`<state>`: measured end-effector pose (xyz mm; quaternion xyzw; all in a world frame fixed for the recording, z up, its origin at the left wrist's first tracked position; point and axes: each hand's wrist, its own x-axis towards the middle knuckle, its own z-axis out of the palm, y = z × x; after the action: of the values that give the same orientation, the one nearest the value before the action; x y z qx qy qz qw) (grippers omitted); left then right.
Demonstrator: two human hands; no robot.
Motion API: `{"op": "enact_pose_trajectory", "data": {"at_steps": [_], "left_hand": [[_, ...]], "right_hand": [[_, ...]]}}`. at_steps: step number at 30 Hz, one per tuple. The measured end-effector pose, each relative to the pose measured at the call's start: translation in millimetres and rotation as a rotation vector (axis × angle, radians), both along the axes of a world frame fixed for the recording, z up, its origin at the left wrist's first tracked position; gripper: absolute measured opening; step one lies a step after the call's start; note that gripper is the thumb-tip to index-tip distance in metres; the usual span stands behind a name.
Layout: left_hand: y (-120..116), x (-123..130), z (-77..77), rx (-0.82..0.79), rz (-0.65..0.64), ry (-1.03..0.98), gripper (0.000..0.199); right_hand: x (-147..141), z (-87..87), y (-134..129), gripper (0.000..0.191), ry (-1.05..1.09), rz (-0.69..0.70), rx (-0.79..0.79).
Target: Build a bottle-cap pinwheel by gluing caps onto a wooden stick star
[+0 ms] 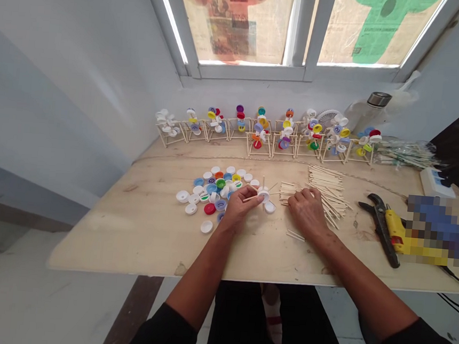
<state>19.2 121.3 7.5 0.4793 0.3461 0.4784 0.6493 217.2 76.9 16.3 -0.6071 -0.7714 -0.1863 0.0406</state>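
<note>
Between the thumb and fingers of my left hand [242, 204] is a white bottle cap [263, 195] with thin sticks pointing out around it. Another white cap [269, 207] lies just below it on the table. My right hand [307, 206] rests palm down with bent fingers at the short end of a stick pile [287, 192]; its fingertips touch the sticks, and whether one is pinched is hidden. Longer sticks [327, 178] lie behind and beside that hand. Loose bottle caps in many colours [220, 183] spread to the left of my left hand.
Stick frames with cap wheels [284, 143] line the table's back, by a metal-lidded bottle [379, 99] and bagged sticks [406, 153]. At right are black-handled pliers [381, 228], a yellow glue gun [395, 229] and a white power strip [437, 183]. Two short sticks [296, 235] lie near my right wrist.
</note>
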Motion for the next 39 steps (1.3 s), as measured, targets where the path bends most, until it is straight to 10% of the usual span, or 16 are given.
{"op": "enact_pose_trajectory", "data": {"at_steps": [20, 39], "left_hand": [[-2.8, -1.8, 6.1, -0.008, -0.007, 0.004, 0.028], [4.0, -16.8, 5.9, -0.036, 0.153, -0.153, 0.028]], "right_hand": [[7.5, 26.5, -11.9, 0.011, 0.511, 0.069, 0.000], [8.9, 10.6, 5.1, 0.018, -0.050, 0.056, 0.060]]}}
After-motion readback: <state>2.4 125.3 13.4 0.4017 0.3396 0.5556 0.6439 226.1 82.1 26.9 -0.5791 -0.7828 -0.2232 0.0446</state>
